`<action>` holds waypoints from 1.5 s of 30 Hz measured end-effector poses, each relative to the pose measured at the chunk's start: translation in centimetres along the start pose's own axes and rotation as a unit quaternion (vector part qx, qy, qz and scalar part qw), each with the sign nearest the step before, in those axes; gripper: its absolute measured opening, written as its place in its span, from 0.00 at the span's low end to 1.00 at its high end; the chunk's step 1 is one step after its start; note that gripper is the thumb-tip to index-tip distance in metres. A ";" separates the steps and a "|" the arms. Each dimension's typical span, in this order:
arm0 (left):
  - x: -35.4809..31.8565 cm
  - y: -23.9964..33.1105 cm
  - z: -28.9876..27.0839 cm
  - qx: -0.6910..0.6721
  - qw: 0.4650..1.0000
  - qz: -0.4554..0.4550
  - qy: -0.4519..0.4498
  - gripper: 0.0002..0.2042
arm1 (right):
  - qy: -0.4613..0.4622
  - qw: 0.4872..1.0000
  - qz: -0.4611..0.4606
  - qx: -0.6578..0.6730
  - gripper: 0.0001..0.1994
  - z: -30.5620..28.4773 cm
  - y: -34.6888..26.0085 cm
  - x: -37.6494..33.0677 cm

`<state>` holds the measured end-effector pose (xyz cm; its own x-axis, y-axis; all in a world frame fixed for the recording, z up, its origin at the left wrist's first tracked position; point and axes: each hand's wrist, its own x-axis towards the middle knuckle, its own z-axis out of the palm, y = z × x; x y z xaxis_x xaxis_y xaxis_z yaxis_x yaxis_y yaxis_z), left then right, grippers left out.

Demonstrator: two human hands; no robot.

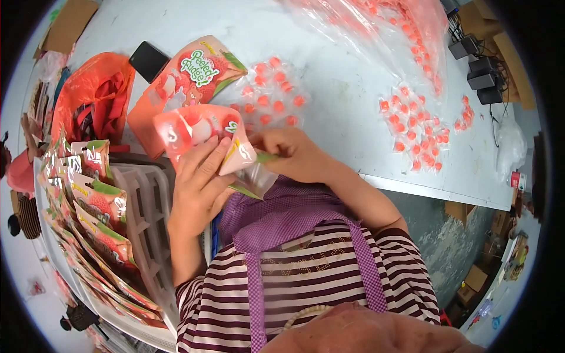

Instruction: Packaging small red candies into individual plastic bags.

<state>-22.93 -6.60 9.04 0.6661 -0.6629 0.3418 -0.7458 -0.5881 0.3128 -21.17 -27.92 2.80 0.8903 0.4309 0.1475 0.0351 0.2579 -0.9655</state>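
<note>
A shiny pink candy pouch [179,135] with fruit pictures is held up in front of my apron. My left hand [200,176] lies across it from the left, its fingers pressing on the front. At its green-edged, partly see-through end, my right hand [294,154] has bent fingers closed on the edge. Whether the right fingers also hold something small is hidden. Just beyond lies another printed pouch [215,67] on the table. Small red round pieces in clear wrappers [263,101] are spread beside it.
More wrapped red pieces [415,126] lie to the right, below a large clear bag [376,29] holding others. At left, a crate [144,217] carries a row of pouches [100,235]. An orange bag [94,76], a phone [149,60] and black adapters [482,73] rest on the table.
</note>
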 end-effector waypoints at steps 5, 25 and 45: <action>-1.5 -0.9 -0.5 -0.020 0.991 -0.112 0.068 0.10 | 0.122 0.969 -0.018 -0.215 0.14 -6.1 -2.2 -1.2; -2.0 -2.3 0.0 0.029 0.973 -0.187 0.133 0.10 | 0.069 0.757 -0.079 -0.645 0.17 -5.5 -0.4 -0.2; -1.9 -2.0 -0.5 0.013 0.973 -0.184 0.137 0.09 | 0.063 0.759 -0.111 -0.638 0.16 -7.0 0.2 3.8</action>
<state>-22.69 -3.96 8.21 0.8618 -0.2599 0.4357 -0.4548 -0.7762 0.4366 -14.60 -32.28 1.67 0.8323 0.3917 0.3923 0.5295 -0.7711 -0.3535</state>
